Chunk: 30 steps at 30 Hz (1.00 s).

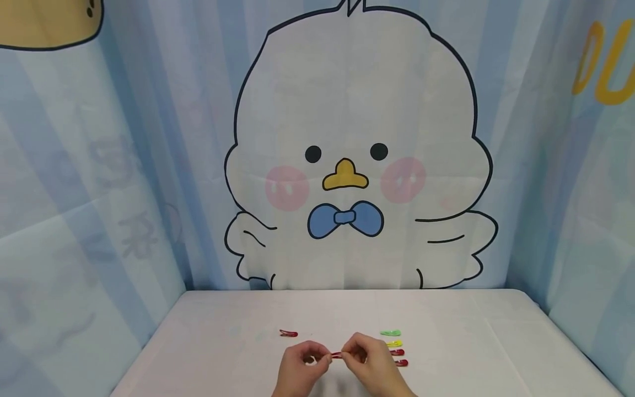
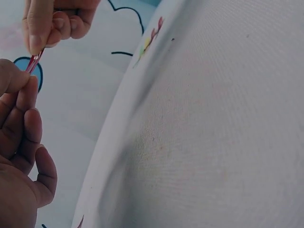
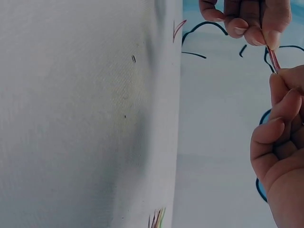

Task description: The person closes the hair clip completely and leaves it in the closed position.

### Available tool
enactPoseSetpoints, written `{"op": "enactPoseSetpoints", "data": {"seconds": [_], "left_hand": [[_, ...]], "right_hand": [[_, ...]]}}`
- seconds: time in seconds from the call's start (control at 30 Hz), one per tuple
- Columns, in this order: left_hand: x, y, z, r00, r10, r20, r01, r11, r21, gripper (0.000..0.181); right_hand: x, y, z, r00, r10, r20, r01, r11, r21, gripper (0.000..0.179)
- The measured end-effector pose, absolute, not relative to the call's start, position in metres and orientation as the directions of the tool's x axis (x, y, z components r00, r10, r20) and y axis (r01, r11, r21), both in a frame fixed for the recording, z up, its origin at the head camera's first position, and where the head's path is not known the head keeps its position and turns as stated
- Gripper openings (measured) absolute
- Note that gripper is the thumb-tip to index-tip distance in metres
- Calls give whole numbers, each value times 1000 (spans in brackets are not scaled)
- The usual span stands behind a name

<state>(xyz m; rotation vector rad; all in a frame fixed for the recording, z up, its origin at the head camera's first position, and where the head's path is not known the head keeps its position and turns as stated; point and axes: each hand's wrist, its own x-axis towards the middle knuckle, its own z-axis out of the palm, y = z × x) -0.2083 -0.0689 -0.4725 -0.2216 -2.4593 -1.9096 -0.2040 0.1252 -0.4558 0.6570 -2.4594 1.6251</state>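
Observation:
Between my two hands is a red snap hair clip [image 1: 336,355], raised above the white table. My left hand [image 1: 296,368] pinches one end of it with thumb and forefinger. At the other end, the thumb and fingers of my right hand [image 1: 373,361] pinch it too. The left wrist view shows the clip [image 2: 34,62] as a narrow strip between the fingertips. Beyond my left hand lies another red hair clip [image 1: 289,333], its two arms spread in a V. Beside my right hand, a green clip [image 1: 391,333], a yellow clip [image 1: 394,343] and two red clips [image 1: 402,363] form a column, partly hidden by that hand.
The white tabletop [image 1: 218,336] stretches out around the hands. A striped blue cloth [image 1: 208,165] with a printed white chick [image 1: 347,99] hangs behind it, and more cloth hangs at both sides.

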Motion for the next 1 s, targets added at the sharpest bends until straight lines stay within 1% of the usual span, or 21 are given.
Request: {"op": "enactPoseSetpoints", "data": {"seconds": [0.1, 0.23, 0.4, 0.57, 0.8, 1.0], "left_hand": [[-208, -68, -473, -989, 97, 115, 135, 231, 964, 7], [-209, -68, -473, -992, 83, 95, 111, 205, 973, 8], [-210, -66, -474, -996, 52, 69, 78, 182, 980, 10], [-210, -66, -475, -997, 39, 59, 65, 165, 984, 11], [-211, -68, -475, -997, 50, 62, 69, 148, 987, 11], [-211, -68, -475, -995, 81, 57, 68, 136, 988, 11]], "right_hand": [[-204, 126, -455, -899, -285, 332, -416, 326, -849, 6], [-204, 126, -454, -899, -283, 334, -419, 339, -842, 8], [-204, 124, -455, -878, -284, 386, -471, 369, -801, 8], [-205, 124, -455, -858, -305, 414, -510, 400, -761, 13], [-207, 124, -457, -850, -327, 413, -523, 428, -737, 13], [-209, 126, -459, -866, -335, 371, -493, 458, -740, 12]]}}
